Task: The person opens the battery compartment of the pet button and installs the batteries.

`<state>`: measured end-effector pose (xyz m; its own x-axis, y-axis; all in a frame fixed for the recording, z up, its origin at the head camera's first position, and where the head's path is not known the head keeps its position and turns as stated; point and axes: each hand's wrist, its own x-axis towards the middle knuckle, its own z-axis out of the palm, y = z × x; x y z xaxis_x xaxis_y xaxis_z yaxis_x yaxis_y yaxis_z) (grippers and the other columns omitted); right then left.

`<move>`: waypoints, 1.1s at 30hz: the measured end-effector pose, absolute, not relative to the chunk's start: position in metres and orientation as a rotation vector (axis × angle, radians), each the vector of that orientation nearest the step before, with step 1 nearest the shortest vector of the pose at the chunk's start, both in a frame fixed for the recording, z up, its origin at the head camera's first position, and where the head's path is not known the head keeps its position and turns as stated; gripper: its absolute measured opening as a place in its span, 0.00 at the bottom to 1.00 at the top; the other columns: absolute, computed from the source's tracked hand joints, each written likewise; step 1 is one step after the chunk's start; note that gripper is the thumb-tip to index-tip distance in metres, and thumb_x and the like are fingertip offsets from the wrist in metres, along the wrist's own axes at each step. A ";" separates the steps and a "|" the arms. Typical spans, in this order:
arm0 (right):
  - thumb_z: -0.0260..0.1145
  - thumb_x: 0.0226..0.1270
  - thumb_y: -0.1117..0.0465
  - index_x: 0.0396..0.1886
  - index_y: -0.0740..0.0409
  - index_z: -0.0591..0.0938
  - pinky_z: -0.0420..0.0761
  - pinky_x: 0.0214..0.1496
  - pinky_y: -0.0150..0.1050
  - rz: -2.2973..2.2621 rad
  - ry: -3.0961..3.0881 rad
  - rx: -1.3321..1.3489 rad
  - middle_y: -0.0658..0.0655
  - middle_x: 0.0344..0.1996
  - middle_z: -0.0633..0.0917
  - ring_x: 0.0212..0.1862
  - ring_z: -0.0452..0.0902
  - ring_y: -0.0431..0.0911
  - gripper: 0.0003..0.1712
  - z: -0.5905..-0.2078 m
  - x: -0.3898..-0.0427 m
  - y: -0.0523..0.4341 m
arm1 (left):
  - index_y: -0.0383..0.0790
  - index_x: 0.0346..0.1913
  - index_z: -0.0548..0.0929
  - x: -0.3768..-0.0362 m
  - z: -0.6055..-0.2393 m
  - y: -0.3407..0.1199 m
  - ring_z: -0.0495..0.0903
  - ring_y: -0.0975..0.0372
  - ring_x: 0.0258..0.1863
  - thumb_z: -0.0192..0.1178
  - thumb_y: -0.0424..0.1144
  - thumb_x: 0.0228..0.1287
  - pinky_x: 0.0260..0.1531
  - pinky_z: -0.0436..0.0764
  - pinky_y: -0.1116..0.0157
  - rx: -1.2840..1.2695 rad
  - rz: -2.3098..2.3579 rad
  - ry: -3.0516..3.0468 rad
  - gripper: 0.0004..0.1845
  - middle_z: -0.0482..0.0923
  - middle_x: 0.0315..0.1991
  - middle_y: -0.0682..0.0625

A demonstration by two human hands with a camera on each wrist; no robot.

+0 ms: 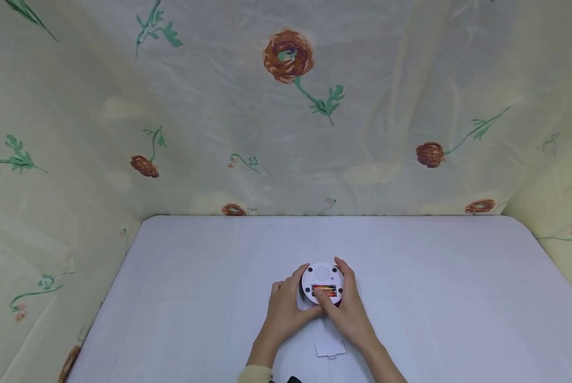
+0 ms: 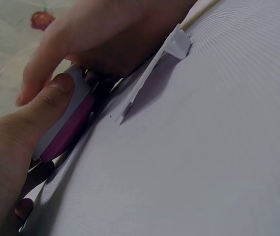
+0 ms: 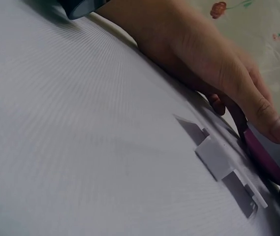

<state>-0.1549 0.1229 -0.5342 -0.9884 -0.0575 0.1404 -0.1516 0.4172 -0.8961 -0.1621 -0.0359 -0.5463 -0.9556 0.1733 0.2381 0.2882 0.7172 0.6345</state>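
Observation:
Both hands hold a round white device with a purple side, its underside facing up. That face has a patch of small speaker holes, dark round feet and an uncovered battery compartment with orange-red batteries in it. My left hand grips the left rim, thumb at the near edge. Fingers of my right hand curl round the right rim, while its thumb presses on the batteries' left end. In the right wrist view, the left thumb lies along the white edge. A white battery cover lies on the table nearer the body.
The table has a white cloth with rounded far corners. Flower-printed curtain fabric hangs behind it and at both sides. A dark cylindrical object shows by the left wrist in the right wrist view.

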 end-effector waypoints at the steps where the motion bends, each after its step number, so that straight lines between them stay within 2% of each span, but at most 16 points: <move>1: 0.65 0.63 0.50 0.73 0.44 0.51 0.61 0.67 0.39 1.662 -2.551 0.192 0.58 0.67 0.64 0.66 0.63 0.49 0.45 -0.534 -0.154 0.124 | 0.51 0.70 0.61 -0.162 -0.546 -0.036 0.77 0.62 0.55 0.68 0.66 0.43 0.52 0.65 0.63 -0.373 -1.070 -2.759 0.51 0.76 0.60 0.52; 4: 0.62 0.66 0.54 0.73 0.47 0.50 0.60 0.62 0.24 1.729 -2.481 0.195 0.59 0.64 0.66 0.63 0.65 0.49 0.42 -0.532 -0.154 0.126 | 0.50 0.72 0.59 -0.162 -0.546 -0.036 0.77 0.62 0.56 0.66 0.68 0.42 0.52 0.65 0.63 -0.361 -1.109 -2.766 0.54 0.74 0.63 0.52; 6: 0.61 0.68 0.58 0.73 0.51 0.50 0.59 0.58 0.18 1.758 -2.434 0.192 0.60 0.62 0.66 0.63 0.65 0.49 0.40 -0.531 -0.153 0.126 | 0.50 0.73 0.56 -0.161 -0.546 -0.036 0.76 0.62 0.56 0.66 0.69 0.41 0.53 0.65 0.62 -0.347 -1.155 -2.769 0.56 0.73 0.64 0.52; 9: 0.59 0.69 0.62 0.71 0.57 0.50 0.62 0.57 0.16 1.757 -2.385 0.160 0.63 0.59 0.66 0.62 0.64 0.50 0.38 -0.527 -0.151 0.128 | 0.49 0.73 0.55 -0.161 -0.545 -0.036 0.75 0.62 0.56 0.67 0.68 0.40 0.52 0.65 0.62 -0.333 -1.203 -2.778 0.57 0.71 0.65 0.54; 15: 0.56 0.69 0.68 0.66 0.69 0.53 0.66 0.52 0.14 1.772 -2.328 0.061 0.70 0.55 0.66 0.59 0.64 0.55 0.32 -0.509 -0.136 0.131 | 0.50 0.70 0.61 -0.162 -0.542 -0.036 0.74 0.63 0.56 0.69 0.65 0.42 0.52 0.65 0.62 -0.324 -1.236 -2.782 0.51 0.71 0.65 0.57; 20: 0.55 0.71 0.61 0.58 0.67 0.62 0.64 0.53 0.14 1.578 -2.485 0.016 0.61 0.52 0.68 0.57 0.66 0.49 0.21 -0.522 -0.124 0.141 | 0.51 0.70 0.61 -0.162 -0.543 -0.033 0.74 0.64 0.57 0.68 0.67 0.42 0.52 0.65 0.62 -0.307 -1.250 -2.782 0.51 0.71 0.65 0.57; 25: 0.61 0.67 0.54 0.51 0.55 0.74 0.64 0.58 0.21 1.320 -2.693 0.132 0.49 0.51 0.70 0.55 0.68 0.40 0.16 -0.532 -0.104 0.150 | 0.51 0.70 0.61 -0.164 -0.543 -0.032 0.74 0.64 0.58 0.68 0.65 0.43 0.53 0.65 0.61 -0.314 -1.211 -2.780 0.51 0.71 0.65 0.56; 28: 0.68 0.60 0.52 0.51 0.49 0.78 0.60 0.58 0.18 1.207 -2.727 0.295 0.44 0.51 0.70 0.55 0.67 0.36 0.19 -0.533 -0.090 0.154 | 0.51 0.70 0.61 -0.164 -0.543 -0.032 0.75 0.63 0.58 0.69 0.65 0.43 0.54 0.65 0.61 -0.323 -1.179 -2.770 0.51 0.71 0.65 0.55; 33: 0.76 0.46 0.55 0.53 0.49 0.80 0.55 0.60 0.16 1.029 -2.605 0.659 0.48 0.51 0.73 0.54 0.65 0.38 0.30 -0.539 -0.079 0.161 | 0.50 0.70 0.61 -0.163 -0.541 -0.031 0.75 0.62 0.58 0.69 0.64 0.43 0.53 0.64 0.61 -0.312 -1.156 -2.781 0.51 0.72 0.64 0.54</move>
<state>-0.0789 0.1605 -0.5393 -0.8624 -0.3141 0.3970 -0.5006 0.6455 -0.5768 -0.1631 -0.0311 -0.5413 -0.9723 0.1453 0.1830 0.2322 0.6881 0.6874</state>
